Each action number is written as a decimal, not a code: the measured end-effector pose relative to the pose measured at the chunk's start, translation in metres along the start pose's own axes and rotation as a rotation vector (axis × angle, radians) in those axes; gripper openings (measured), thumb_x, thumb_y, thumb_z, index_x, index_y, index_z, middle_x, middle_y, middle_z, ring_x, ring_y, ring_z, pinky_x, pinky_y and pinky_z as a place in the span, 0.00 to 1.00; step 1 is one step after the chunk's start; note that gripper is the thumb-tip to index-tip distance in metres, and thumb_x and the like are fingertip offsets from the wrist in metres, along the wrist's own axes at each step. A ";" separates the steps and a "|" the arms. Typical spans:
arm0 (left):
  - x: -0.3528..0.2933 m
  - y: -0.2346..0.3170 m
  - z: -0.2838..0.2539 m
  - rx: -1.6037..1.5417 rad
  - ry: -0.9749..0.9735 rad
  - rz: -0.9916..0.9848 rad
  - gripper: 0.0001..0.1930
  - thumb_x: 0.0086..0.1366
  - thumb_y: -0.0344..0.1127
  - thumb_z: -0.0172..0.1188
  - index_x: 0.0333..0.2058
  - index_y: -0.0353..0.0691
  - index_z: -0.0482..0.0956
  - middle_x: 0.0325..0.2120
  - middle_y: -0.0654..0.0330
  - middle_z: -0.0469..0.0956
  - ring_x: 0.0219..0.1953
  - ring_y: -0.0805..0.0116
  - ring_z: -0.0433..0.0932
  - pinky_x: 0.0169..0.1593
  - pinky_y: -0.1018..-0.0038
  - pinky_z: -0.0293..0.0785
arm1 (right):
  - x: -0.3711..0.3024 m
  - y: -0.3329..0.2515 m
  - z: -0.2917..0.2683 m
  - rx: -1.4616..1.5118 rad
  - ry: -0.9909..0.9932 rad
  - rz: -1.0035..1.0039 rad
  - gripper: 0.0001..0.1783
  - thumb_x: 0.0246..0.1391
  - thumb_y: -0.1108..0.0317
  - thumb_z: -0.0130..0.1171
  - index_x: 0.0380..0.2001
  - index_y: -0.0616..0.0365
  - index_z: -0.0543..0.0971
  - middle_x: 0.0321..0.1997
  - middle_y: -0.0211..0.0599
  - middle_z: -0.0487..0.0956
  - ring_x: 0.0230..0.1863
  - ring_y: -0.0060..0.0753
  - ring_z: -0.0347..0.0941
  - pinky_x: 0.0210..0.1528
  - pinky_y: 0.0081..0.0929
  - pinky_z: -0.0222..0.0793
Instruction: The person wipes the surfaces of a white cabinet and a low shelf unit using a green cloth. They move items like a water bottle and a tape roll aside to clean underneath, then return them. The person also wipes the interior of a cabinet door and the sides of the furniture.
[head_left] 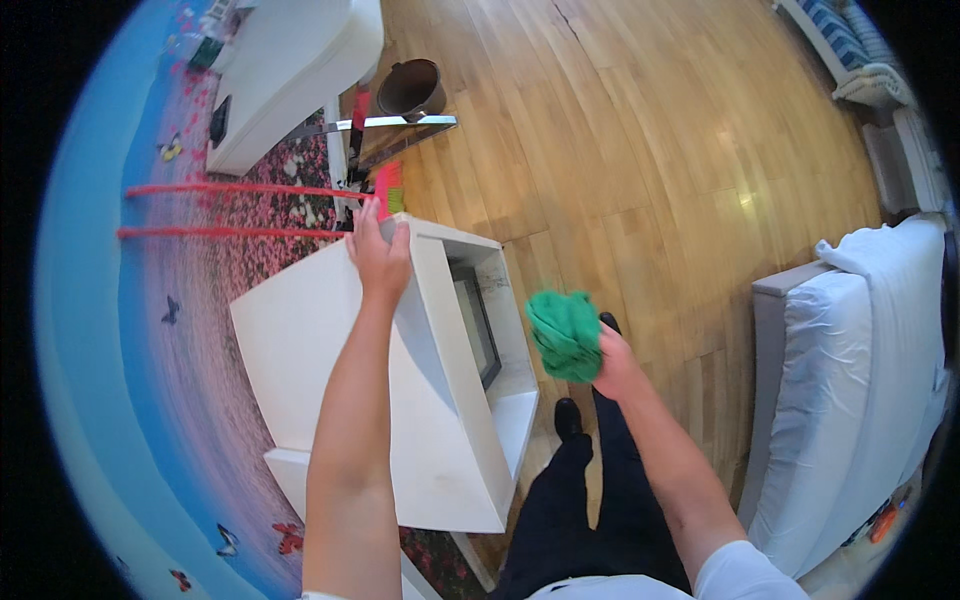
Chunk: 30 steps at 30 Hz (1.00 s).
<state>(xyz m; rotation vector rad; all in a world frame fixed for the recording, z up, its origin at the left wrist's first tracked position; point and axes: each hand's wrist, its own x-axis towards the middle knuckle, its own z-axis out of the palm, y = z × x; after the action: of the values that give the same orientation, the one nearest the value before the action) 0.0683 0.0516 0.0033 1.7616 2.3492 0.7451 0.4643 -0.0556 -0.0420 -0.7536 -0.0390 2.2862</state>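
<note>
one green cloth [563, 335] bunched in right hand [616, 362]'s grip beside one white cabinet [310, 345], fingertips hidden. left hand [382, 262] at cabinet's far corner, fingers extended; two black shoes [568, 418], one partly covered.

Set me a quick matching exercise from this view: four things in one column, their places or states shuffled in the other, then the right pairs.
Things
1. green cloth
2. brown bin
3. left hand
4. white sheet

Places or states
A. at the far end of the white cabinet
B. spread over the furniture at the right of the view
C. bunched up in the right hand
D. open-topped, beside a shiny metal bar

Pairs: 1-C, 2-D, 3-A, 4-B
</note>
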 end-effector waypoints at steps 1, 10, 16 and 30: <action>-0.003 -0.009 -0.009 -0.144 0.023 0.012 0.34 0.73 0.42 0.60 0.73 0.35 0.65 0.75 0.44 0.62 0.79 0.44 0.54 0.81 0.50 0.42 | -0.034 0.006 -0.012 -0.050 0.046 -0.003 0.24 0.73 0.65 0.56 0.67 0.60 0.74 0.63 0.42 0.81 0.60 0.40 0.81 0.62 0.43 0.79; -0.346 0.079 -0.089 0.046 -0.296 0.202 0.44 0.65 0.38 0.67 0.75 0.33 0.57 0.78 0.39 0.54 0.80 0.37 0.50 0.81 0.45 0.44 | -0.259 0.072 -0.095 0.054 0.361 -0.074 0.25 0.73 0.61 0.55 0.68 0.57 0.75 0.64 0.43 0.81 0.61 0.47 0.81 0.66 0.51 0.76; -0.538 0.116 -0.159 -0.014 -0.415 -0.091 0.43 0.62 0.37 0.70 0.73 0.32 0.63 0.75 0.40 0.59 0.79 0.38 0.55 0.79 0.44 0.49 | -0.269 0.117 -0.047 0.042 0.329 0.095 0.27 0.71 0.57 0.57 0.68 0.56 0.76 0.66 0.43 0.81 0.65 0.48 0.77 0.69 0.51 0.72; -0.626 0.225 -0.175 -1.260 0.420 -1.076 0.24 0.76 0.31 0.59 0.67 0.32 0.69 0.59 0.55 0.78 0.57 0.68 0.78 0.64 0.69 0.73 | -0.368 0.167 0.065 -0.663 -0.071 0.481 0.21 0.71 0.71 0.56 0.65 0.57 0.78 0.61 0.35 0.82 0.57 0.34 0.80 0.61 0.35 0.76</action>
<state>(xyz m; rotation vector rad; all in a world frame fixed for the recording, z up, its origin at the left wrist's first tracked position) 0.3992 -0.5378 0.1322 -0.1651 1.7182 1.7576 0.5351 -0.4048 0.1592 -1.1006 -0.7517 2.7849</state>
